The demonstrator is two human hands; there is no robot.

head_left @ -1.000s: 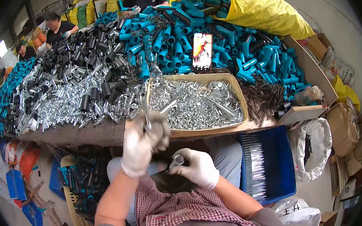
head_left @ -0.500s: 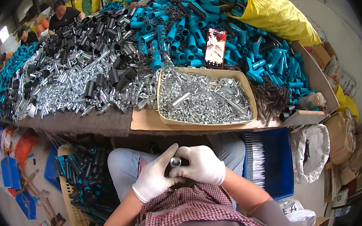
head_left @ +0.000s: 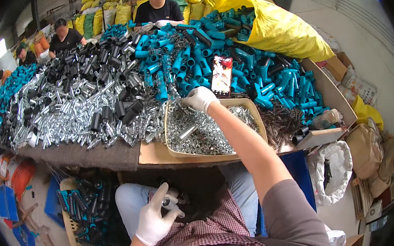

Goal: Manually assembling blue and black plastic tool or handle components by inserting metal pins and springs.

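Note:
White gloves cover both hands. My left hand (head_left: 155, 222), low over my lap, is closed around a small metal tube (head_left: 166, 202), whose round silver end shows between thumb and fingers. Stretched out over the workbench, my right hand (head_left: 200, 99) is at the far left rim of a cream tray (head_left: 194, 156) full of small silver metal parts (head_left: 210, 138). Its fingers are bent together and point down into the parts there; whatever they pinch is hidden. A larger silver tube (head_left: 188, 132) lies on top of the small parts.
Heaps of silver tubes (head_left: 70, 109), black sleeves (head_left: 132, 111) and teal plastic housings (head_left: 191, 66) cover the bench. A phone (head_left: 222, 75) stands behind the tray. Dark springs (head_left: 280, 127) lie to its right. A crate of black-and-teal pieces (head_left: 65, 185) is below left. Co-workers (head_left: 158, 10) sit across.
My right hand has left the left hand and reached forward to the tray's far side. My left hand stays over the lap with the metal tube, slightly lower and further left.

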